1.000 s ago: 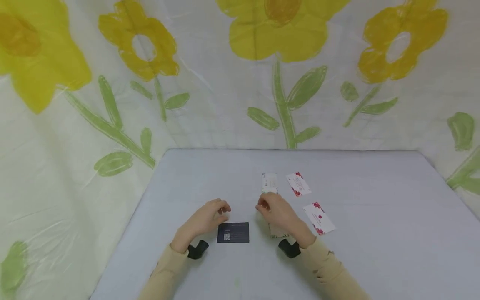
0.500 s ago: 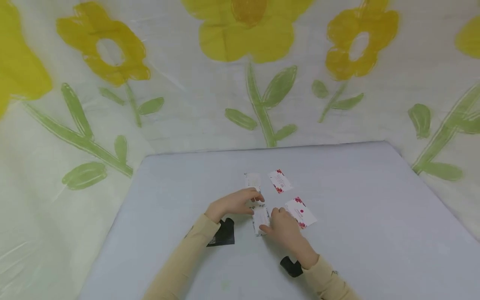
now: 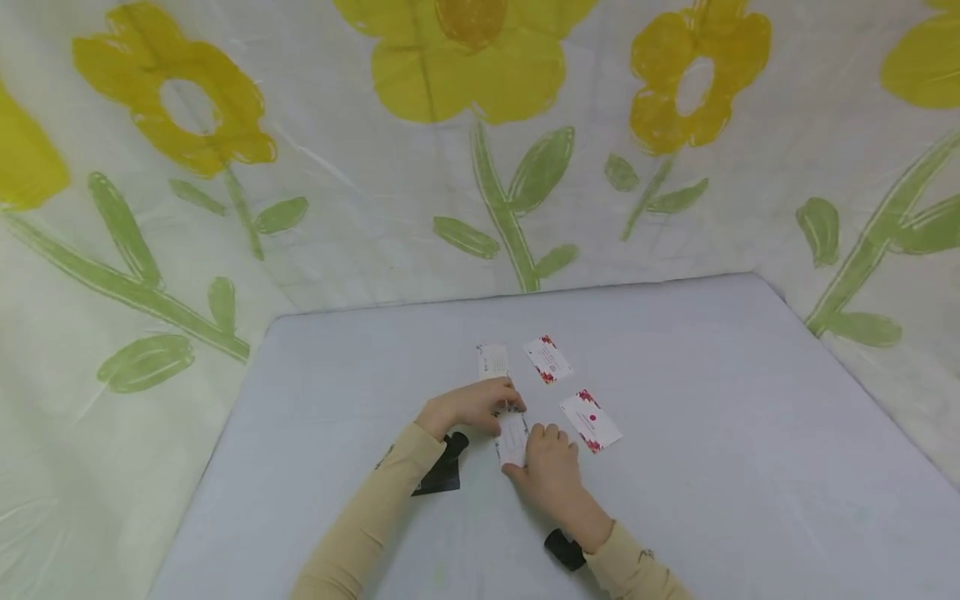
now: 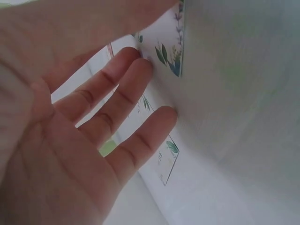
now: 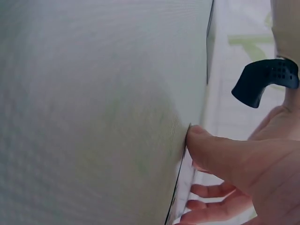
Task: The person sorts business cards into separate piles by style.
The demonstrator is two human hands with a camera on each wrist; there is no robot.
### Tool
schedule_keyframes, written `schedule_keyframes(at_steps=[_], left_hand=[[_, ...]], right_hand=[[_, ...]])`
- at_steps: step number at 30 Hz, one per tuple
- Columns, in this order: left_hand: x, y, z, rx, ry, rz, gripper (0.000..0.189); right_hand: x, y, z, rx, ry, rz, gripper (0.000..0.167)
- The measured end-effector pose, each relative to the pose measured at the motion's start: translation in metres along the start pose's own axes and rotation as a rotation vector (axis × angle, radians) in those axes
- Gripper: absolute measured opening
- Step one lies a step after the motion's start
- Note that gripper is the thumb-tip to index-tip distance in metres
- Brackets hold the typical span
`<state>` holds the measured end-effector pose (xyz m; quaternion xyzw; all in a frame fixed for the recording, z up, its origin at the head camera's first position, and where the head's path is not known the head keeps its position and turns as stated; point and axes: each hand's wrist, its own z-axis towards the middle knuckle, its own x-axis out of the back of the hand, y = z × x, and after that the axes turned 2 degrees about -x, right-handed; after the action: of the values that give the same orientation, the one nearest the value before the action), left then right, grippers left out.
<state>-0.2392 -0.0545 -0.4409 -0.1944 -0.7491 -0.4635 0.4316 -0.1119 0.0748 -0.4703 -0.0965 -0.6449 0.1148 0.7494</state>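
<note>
A white card with a leafy printed border (image 3: 513, 439) lies flat on the table between my two hands. My left hand (image 3: 468, 404) reaches over its far end, thumb beside the left edge. In the left wrist view, the three visible fingers (image 4: 124, 101) are loosely extended, and the card's printed corner (image 4: 165, 44) shows below the thumb side. My right hand (image 3: 553, 471) holds the near end, with its thumb (image 5: 199, 140) against the near corner and its fingers curled along the right edge. A similar leafy card (image 3: 492, 360) lies just beyond the left hand.
Two white cards with red flowers, one farther back (image 3: 548, 359) and one nearer (image 3: 591, 420), lie to the right. A dark card (image 3: 442, 477) is partly hidden under the left forearm. A flower-painted sheet (image 3: 360, 208) hangs behind the table (image 3: 697, 417).
My left hand has moved right, from above the dark card to the leafy card's far end. My right hand has lowered toward its near end. The head view has shifted right.
</note>
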Motion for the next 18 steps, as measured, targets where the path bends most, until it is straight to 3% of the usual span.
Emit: schedule_keyframes(at_steps=[8, 18], left_hand=[[0.004, 0.002, 0.000, 0.037, -0.025, 0.002, 0.043], [0.002, 0.000, -0.001, 0.096, -0.039, 0.010, 0.040]], right_hand=[[0.000, -0.002, 0.006, -0.034, -0.079, 0.001, 0.056], [0.005, 0.004, 0.018, -0.095, -0.200, 0.095, 0.055]])
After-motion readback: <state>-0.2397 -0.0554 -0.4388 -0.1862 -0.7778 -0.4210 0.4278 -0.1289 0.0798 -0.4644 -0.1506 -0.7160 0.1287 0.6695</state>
